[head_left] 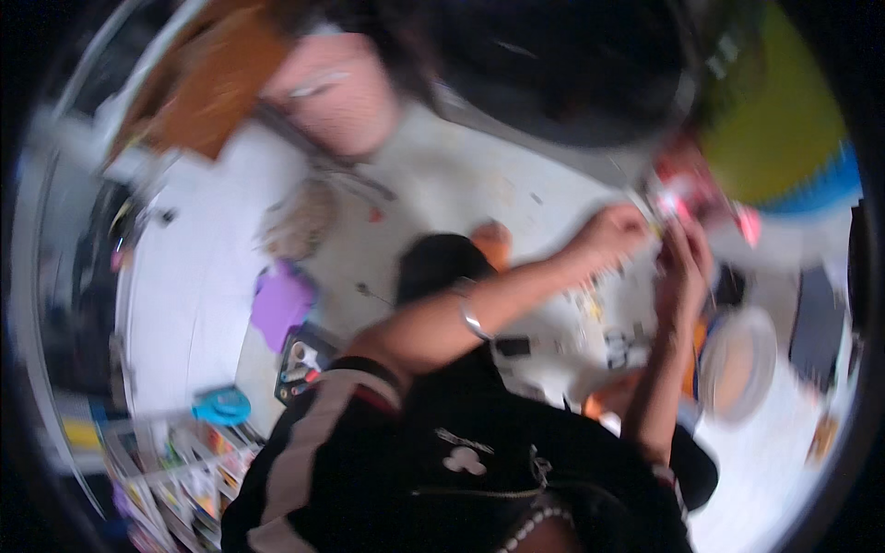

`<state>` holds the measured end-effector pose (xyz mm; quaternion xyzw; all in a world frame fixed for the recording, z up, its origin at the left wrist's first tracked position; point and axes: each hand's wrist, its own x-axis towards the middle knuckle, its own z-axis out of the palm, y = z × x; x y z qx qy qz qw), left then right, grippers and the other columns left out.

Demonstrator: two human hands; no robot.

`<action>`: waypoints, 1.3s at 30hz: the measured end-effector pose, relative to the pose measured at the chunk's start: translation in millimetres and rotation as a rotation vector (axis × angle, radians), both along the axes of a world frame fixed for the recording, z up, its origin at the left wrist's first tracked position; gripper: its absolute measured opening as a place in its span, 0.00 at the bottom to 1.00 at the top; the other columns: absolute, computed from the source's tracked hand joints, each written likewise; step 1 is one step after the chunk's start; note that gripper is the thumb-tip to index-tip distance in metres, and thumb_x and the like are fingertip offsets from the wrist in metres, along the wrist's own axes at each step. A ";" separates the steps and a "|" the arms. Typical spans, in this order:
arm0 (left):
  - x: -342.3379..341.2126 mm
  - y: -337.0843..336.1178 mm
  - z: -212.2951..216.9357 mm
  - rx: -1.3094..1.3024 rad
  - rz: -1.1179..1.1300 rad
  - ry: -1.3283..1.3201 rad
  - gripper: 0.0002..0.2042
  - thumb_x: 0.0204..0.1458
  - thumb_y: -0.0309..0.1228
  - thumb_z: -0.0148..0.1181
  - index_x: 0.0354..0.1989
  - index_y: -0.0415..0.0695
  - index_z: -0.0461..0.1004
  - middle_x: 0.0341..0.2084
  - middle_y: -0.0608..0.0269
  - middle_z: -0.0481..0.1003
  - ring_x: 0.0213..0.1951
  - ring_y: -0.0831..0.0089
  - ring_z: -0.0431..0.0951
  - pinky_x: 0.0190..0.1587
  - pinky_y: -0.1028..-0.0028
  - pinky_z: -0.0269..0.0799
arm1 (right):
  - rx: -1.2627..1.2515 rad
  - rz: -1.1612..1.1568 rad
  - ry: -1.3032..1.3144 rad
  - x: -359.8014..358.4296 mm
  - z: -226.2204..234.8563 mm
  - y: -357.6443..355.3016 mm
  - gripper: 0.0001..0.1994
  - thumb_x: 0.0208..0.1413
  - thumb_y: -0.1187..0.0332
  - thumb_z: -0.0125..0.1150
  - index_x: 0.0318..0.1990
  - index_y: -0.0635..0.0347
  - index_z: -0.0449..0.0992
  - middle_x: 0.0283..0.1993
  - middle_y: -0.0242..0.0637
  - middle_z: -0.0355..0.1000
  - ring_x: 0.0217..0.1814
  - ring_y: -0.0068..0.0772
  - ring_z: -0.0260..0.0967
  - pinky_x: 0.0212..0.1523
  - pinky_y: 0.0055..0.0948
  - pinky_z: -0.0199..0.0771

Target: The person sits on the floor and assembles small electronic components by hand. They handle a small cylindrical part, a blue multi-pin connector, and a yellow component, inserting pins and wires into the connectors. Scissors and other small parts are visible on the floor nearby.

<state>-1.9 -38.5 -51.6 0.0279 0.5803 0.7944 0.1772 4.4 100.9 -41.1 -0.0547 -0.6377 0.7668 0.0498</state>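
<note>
My left hand (pixel 611 235) is stretched out to the right with its fingers curled together, a silver bangle on that forearm. Beside it my right hand (pixel 683 255) is raised, thumb and fingers pinched. Both sets of fingertips meet close to a shiny red and pink thing (pixel 690 184), possibly plastic wrapping. Motion smears this spot, so whatever small thing the fingers hold cannot be made out.
A large dark container (pixel 562 69) stands just beyond my hands, with a yellow-green rounded thing (pixel 774 111) at its right. Small loose items lie on the pale floor (pixel 452 152). A round clear tub (pixel 740 364) sits at right; a purple piece (pixel 281 302) and teal item (pixel 221 405) at left.
</note>
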 end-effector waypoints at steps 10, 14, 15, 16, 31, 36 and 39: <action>-2.1 -2.5 9.1 0.390 0.193 -0.284 0.17 0.55 0.47 0.45 0.31 0.45 0.66 0.14 0.76 0.56 0.14 0.85 0.54 0.13 0.83 0.48 | -0.126 0.043 0.425 -22.8 69.5 -35.7 0.06 0.58 0.66 0.48 0.36 0.59 0.66 0.25 0.31 0.67 0.21 0.16 0.63 0.17 0.14 0.62; -5.8 -5.8 20.9 0.483 0.221 -0.424 0.18 0.55 0.49 0.41 0.35 0.45 0.65 0.17 0.75 0.57 0.17 0.84 0.56 0.16 0.83 0.51 | 0.084 0.242 0.516 -15.1 136.6 -89.7 0.07 0.57 0.68 0.49 0.38 0.61 0.67 0.25 0.33 0.68 0.23 0.18 0.66 0.20 0.16 0.66; -5.3 -6.0 18.9 0.476 0.267 -0.427 0.18 0.56 0.49 0.41 0.36 0.46 0.65 0.18 0.75 0.57 0.18 0.83 0.57 0.17 0.83 0.53 | 0.161 0.285 0.547 -8.1 156.3 -110.3 0.07 0.56 0.69 0.49 0.38 0.61 0.68 0.25 0.33 0.68 0.23 0.19 0.67 0.21 0.16 0.67; -4.5 -7.6 16.0 0.472 0.319 -0.431 0.17 0.56 0.48 0.41 0.36 0.46 0.65 0.19 0.74 0.57 0.19 0.83 0.58 0.19 0.83 0.54 | 0.194 0.335 0.608 -7.0 171.6 -130.3 0.07 0.56 0.69 0.50 0.39 0.62 0.69 0.26 0.33 0.68 0.23 0.19 0.66 0.22 0.16 0.67; 4.4 -28.0 33.1 0.424 0.144 -0.211 0.10 0.52 0.35 0.51 0.40 0.47 0.64 0.28 0.69 0.67 0.28 0.82 0.67 0.27 0.80 0.64 | 0.955 0.901 1.048 -2.1 313.9 -323.7 0.04 0.48 0.74 0.55 0.30 0.66 0.71 0.23 0.41 0.70 0.26 0.28 0.66 0.30 0.27 0.65; 9.8 -36.8 32.4 0.451 0.171 -0.252 0.10 0.51 0.35 0.51 0.40 0.47 0.64 0.29 0.69 0.67 0.29 0.81 0.68 0.28 0.79 0.64 | 1.157 0.863 1.298 -20.1 316.7 -361.7 0.05 0.43 0.72 0.56 0.28 0.64 0.73 0.25 0.50 0.70 0.29 0.41 0.70 0.33 0.34 0.68; 10.0 -37.9 32.9 0.422 0.160 -0.271 0.10 0.51 0.35 0.51 0.41 0.47 0.64 0.29 0.69 0.67 0.29 0.81 0.68 0.28 0.80 0.64 | 1.153 0.880 1.314 -26.3 315.7 -386.5 0.07 0.41 0.69 0.56 0.25 0.65 0.73 0.24 0.51 0.70 0.30 0.45 0.70 0.32 0.36 0.68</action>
